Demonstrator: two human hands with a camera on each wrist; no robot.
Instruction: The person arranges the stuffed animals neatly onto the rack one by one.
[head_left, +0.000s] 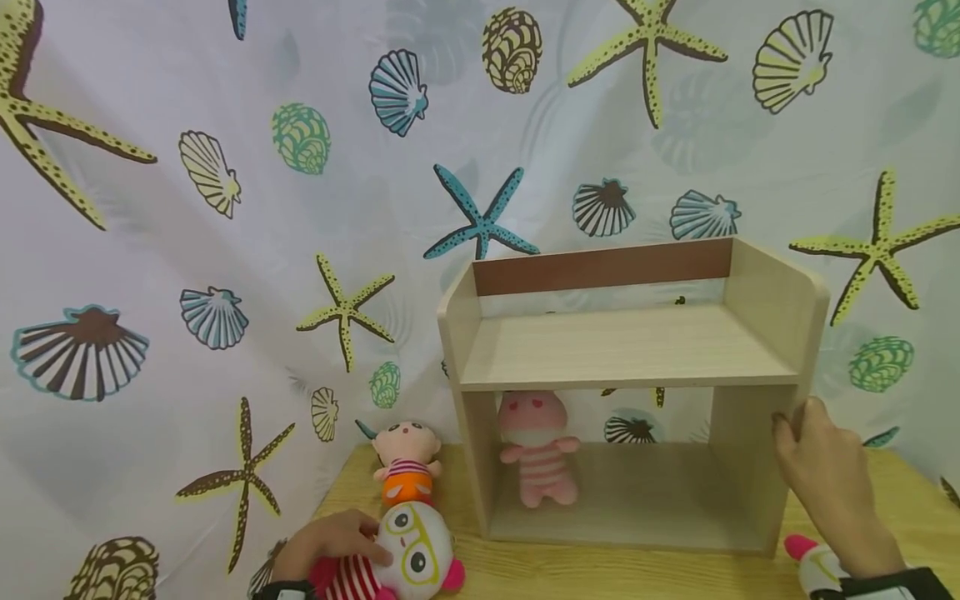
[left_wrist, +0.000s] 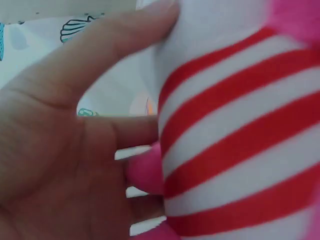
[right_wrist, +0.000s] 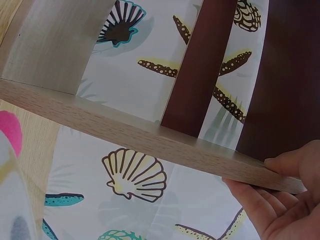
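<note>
A person's left hand (head_left: 330,540) curls around a plush doll in glasses and red-and-white stripes (head_left: 390,558) at the near left of the wooden table (head_left: 600,575), thumb and fingers wrapped about its striped body, while the right hand (head_left: 821,467) grips the front edge of the right side panel of a small wooden shelf unit (head_left: 630,350), thumb on one face and fingers on the other. The doll lies on its side, its long axis running left to right across the table, head toward the shelf and face turned up toward the camera. A pink striped plush (head_left: 538,450) stands inside the lower compartment; an orange-bodied doll (head_left: 407,467) sits just left of the unit. The hold on the soft body looks loose enough that the doll could sag or slip if lifted, and its large head could catch the shelf's left upright.
</note>
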